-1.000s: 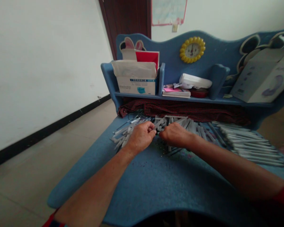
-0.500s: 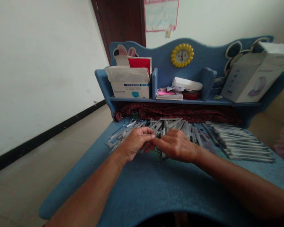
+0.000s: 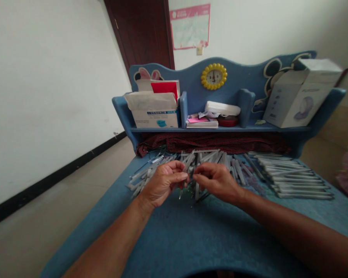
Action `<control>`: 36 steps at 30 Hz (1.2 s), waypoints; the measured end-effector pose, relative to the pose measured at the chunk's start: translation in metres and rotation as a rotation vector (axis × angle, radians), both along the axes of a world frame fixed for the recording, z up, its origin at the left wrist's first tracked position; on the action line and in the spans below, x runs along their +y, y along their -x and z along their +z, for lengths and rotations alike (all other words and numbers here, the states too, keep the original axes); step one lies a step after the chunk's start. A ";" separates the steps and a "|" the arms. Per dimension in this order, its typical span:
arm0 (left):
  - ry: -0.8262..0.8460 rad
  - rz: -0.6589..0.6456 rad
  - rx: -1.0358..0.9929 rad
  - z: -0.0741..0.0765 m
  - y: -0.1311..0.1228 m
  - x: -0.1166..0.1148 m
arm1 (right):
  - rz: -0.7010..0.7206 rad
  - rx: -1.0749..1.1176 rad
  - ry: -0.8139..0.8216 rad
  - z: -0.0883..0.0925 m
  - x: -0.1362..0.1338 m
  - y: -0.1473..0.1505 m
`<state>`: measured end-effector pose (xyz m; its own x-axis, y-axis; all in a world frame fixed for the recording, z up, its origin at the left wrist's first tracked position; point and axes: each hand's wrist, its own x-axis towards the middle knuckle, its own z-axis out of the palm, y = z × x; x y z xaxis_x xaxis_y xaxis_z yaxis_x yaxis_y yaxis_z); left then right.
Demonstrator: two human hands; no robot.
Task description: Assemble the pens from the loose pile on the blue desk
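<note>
My left hand [image 3: 161, 182] and my right hand [image 3: 217, 181] meet over the middle of a blue felt-covered desk [image 3: 197, 235], fingertips almost touching. Both pinch a thin grey stick [image 3: 182, 189] that hangs down between them; the small part at the fingertips is too small to name. Just behind the hands lies a loose heap of grey plastic sticks [image 3: 208, 160]. To the right, a tidier row of the same grey sticks [image 3: 295, 179] lies side by side.
A blue shelf [image 3: 220, 129] at the desk's back carries a mask box [image 3: 155, 112], booklets [image 3: 202, 122], a red tin [image 3: 227, 121], a white carton [image 3: 300, 96] and a yellow clock [image 3: 214, 76]. Dark red cloth [image 3: 214, 141] lies beneath. The floor drops off left.
The hands lifted slightly off the heap and drew toward me, now pinching one stick between them. The camera tilted up a little.
</note>
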<state>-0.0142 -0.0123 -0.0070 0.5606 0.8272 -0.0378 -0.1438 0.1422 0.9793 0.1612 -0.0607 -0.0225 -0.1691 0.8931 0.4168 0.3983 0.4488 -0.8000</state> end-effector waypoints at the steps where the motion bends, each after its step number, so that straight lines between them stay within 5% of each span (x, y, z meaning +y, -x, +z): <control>1: 0.007 -0.024 -0.007 0.000 0.000 0.000 | 0.012 0.171 0.165 0.002 0.002 0.000; 4: 0.030 -0.082 -0.019 0.000 -0.001 -0.002 | 0.091 0.515 0.456 0.006 0.009 0.000; 10: 0.032 -0.139 -0.004 -0.002 -0.005 -0.007 | 0.188 0.764 0.512 0.002 0.014 -0.004; 25: -0.056 -0.028 0.085 -0.004 -0.001 0.000 | -0.089 0.800 0.170 0.035 0.022 -0.056; 36: -0.069 -0.055 0.147 -0.005 -0.003 -0.003 | -0.135 0.797 0.117 0.040 0.021 -0.064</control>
